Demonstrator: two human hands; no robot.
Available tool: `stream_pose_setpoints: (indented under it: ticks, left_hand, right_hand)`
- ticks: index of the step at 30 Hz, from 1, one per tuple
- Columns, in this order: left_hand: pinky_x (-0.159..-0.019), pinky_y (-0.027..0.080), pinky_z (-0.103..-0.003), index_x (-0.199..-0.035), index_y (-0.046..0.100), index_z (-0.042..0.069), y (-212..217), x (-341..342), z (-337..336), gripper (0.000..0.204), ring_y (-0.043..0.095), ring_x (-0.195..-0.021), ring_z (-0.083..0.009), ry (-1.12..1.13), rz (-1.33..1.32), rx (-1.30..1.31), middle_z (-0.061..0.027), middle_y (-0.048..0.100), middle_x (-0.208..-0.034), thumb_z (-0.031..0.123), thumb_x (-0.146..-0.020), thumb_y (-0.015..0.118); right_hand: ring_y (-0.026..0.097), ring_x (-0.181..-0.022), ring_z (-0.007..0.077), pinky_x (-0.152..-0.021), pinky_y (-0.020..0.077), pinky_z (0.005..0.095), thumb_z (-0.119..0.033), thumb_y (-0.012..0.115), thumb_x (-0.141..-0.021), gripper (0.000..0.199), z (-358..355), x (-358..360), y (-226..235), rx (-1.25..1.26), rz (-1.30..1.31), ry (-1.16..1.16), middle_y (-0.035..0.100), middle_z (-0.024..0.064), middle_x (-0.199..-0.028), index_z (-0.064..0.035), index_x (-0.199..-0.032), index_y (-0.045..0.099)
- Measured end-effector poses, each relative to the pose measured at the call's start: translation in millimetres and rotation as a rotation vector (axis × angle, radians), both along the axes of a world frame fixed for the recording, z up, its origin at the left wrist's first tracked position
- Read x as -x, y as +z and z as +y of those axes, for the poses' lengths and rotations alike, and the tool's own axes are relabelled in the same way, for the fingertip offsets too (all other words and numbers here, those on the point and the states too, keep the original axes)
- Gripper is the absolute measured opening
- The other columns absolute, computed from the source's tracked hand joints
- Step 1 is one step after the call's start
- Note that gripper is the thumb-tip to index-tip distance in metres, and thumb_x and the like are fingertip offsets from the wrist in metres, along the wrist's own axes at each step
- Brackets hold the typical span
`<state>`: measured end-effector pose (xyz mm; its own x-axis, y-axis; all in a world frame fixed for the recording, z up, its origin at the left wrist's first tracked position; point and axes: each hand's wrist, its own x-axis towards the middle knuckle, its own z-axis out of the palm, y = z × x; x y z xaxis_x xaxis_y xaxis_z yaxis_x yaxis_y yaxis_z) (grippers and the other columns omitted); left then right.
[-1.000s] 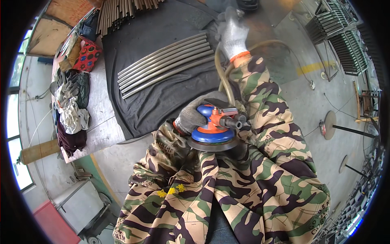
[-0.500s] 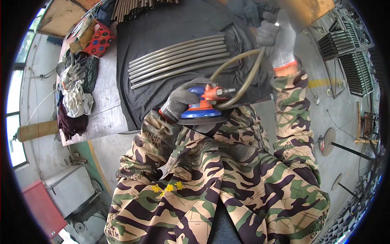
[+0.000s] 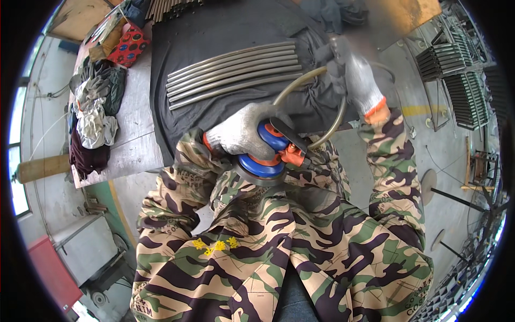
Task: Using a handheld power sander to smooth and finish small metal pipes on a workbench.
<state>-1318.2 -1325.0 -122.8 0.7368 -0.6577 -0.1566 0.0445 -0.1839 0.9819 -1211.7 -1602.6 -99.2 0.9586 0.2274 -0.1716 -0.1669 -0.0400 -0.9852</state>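
Note:
My left hand (image 3: 244, 129), in a grey-white work glove, is closed round a blue and orange air sander (image 3: 273, 137). The sander is tilted, its round dark pad low over my lap, in front of the table edge. A yellowish air hose (image 3: 300, 85) loops from the sander up to my right hand (image 3: 348, 72). That gloved hand is raised right of the tubes, its fingers blurred but closed about the hose. Several slightly curved metal tubes (image 3: 233, 75) lie side by side on a black cloth (image 3: 214, 40), touched by neither hand.
More metal tubes (image 3: 171, 8) are bundled at the far edge. Crumpled cloths and gloves (image 3: 94, 121) lie on the table's left, beside a red patterned cloth (image 3: 129, 47). Racks of dark tubes (image 3: 456, 86) stand at the right, with round-plated stands (image 3: 428, 185) below. A cart (image 3: 88, 249) is at lower left.
My left hand has turned the sander, tilting it and swinging its orange fitting down to the right. My right hand has moved lower and slightly left, and the hose loop has shifted with it.

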Motion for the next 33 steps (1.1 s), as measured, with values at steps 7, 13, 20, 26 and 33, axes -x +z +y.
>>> stream_pose_setpoints:
  ticks: [7, 13, 20, 26, 33]
  left_hand:
    - [-0.098, 0.055, -0.037, -0.117, 0.073, 0.003, 25.8, -7.7, 20.9, 0.064, 0.068, -0.102, -0.0201, 0.058, -0.018, -0.179, -0.008, 0.073, -0.11, 0.021, -0.057, 0.087]
    - [-0.099, 0.053, -0.034, -0.118, 0.073, 0.001, 24.2, -28.8, 14.9, 0.066, 0.067, -0.102, -0.0182, 0.113, 0.013, -0.072, -0.0069, 0.073, -0.111, 0.021, -0.055, 0.082]
    - [-0.102, 0.053, -0.035, -0.122, 0.075, 0.001, 28.0, -37.1, 5.9, 0.072, 0.068, -0.104, -0.0198, 0.195, 0.105, -0.092, -0.0096, 0.074, -0.113, 0.022, -0.054, 0.079]
    - [-0.099, 0.054, -0.042, -0.12, 0.074, 0.003, 52.7, -30.1, 4.5, 0.068, 0.069, -0.104, -0.032, -0.075, -0.283, -0.283, -0.0157, 0.068, -0.114, 0.023, -0.056, 0.087]
    - [-0.096, 0.057, -0.051, -0.119, 0.076, 0.013, 55.6, -3.4, -10.8, 0.069, 0.068, -0.11, -0.0458, -0.052, -0.399, -0.56, -0.0218, 0.063, -0.12, 0.033, -0.055, 0.089]
  right_hand:
    - [0.044, -0.046, 0.006, -0.043, 0.0338, 0.024, -0.054, 0.038, -0.114, 0.061, -5.9, 41.9, 28.0, 0.283, 0.06, 0.37, 0.048, -0.004, -0.06, -0.0009, -0.11, 0.068]
    - [0.047, -0.052, 0.0059, -0.051, 0.038, 0.023, -0.047, 0.043, -0.114, 0.054, -46.3, 89.5, 15.1, 0.139, -0.035, 0.537, 0.052, -0.0032, -0.064, 0.0014, -0.121, 0.067]
    - [0.044, -0.05, 0.0068, -0.048, 0.0341, 0.0248, -0.034, 0.046, -0.113, 0.046, -55.4, 120.8, -34.9, -0.128, -0.013, 0.216, 0.052, 0.0005, -0.065, 0.0062, -0.127, 0.062]
    - [0.045, -0.043, 0.0084, -0.04, 0.0314, 0.0263, -0.038, 0.059, -0.108, 0.039, -38.7, 83.2, -34.0, -0.147, 0.185, -0.19, 0.057, 0.0015, -0.064, -0.0016, -0.111, 0.074]
    - [0.037, -0.042, 0.0088, -0.039, 0.0296, 0.0251, -0.054, 0.061, -0.107, 0.05, -20.5, 32.9, -9.2, -0.41, 0.388, -0.354, 0.052, 0.0001, -0.064, -0.0051, -0.104, 0.071]
